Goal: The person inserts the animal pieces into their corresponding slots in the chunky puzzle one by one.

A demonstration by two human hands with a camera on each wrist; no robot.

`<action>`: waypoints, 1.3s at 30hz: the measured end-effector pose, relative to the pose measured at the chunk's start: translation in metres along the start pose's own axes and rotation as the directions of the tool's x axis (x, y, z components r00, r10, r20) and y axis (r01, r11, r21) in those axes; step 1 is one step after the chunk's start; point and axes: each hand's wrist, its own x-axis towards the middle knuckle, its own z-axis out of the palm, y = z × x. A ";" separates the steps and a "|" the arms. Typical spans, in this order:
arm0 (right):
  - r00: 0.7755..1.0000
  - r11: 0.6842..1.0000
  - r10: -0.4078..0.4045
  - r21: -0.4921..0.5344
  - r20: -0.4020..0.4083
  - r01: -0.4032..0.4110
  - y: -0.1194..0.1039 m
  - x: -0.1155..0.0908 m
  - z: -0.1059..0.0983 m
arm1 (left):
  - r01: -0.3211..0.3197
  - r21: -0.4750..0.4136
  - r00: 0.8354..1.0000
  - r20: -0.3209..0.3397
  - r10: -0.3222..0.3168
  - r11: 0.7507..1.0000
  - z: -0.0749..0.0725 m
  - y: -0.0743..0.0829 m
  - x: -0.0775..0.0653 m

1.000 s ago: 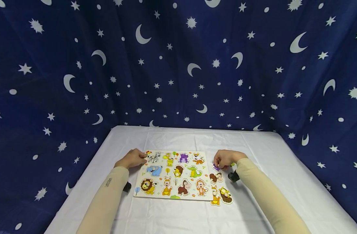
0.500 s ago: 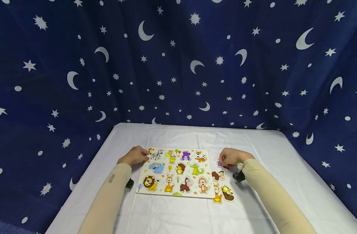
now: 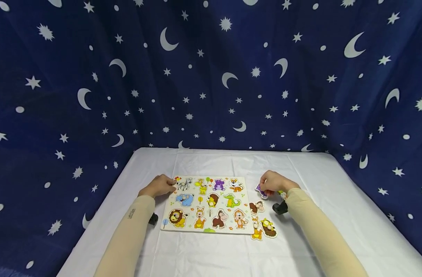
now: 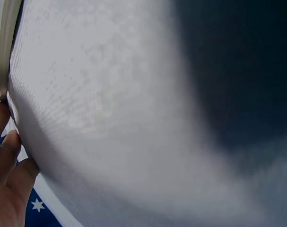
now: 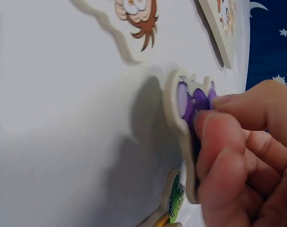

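An animal puzzle board [image 3: 196,206] lies flat on the white-covered table. At its upper left edge my left hand [image 3: 158,186] grips the board, thumb at the top face. In the left wrist view, fingertips [image 4: 26,166] sit by the board's side [image 4: 8,47]. To the right of the board, my right hand [image 3: 274,181] pinches a purple hippo puzzle piece [image 3: 261,191] between thumb and fingers. The right wrist view shows this piece [image 5: 183,101] tilted on edge over its shadow, its face partly hidden by the fingers.
Right of the board lie a brown gorilla piece [image 3: 256,208], a kangaroo piece [image 3: 256,229] and a hedgehog piece [image 3: 269,228]. A green crocodile piece [image 5: 175,198] lies beneath the right hand. Behind the table hangs a dark blue curtain [image 3: 211,69] with stars and moons.
My right hand has risen a little from among the pieces, and the purple hippo piece has tilted up in its fingers. My left hand stays at the board's edge. The head view shifts slightly.
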 end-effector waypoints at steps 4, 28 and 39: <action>1.000 0.993 0.005 0.120 -0.021 -0.002 0.000 0.004 0.003 | -0.015 0.011 1.000 0.002 0.015 1.000 0.000 -0.001 -0.001; 0.998 0.857 0.056 0.513 -0.027 -0.034 -0.034 0.024 0.027 | -0.007 -0.003 1.000 -0.014 0.007 1.000 0.000 -0.003 0.000; 0.994 0.822 0.110 0.563 -0.002 -0.090 -0.048 0.033 0.040 | 0.005 -0.009 1.000 -0.020 -0.005 1.000 0.001 -0.001 -0.001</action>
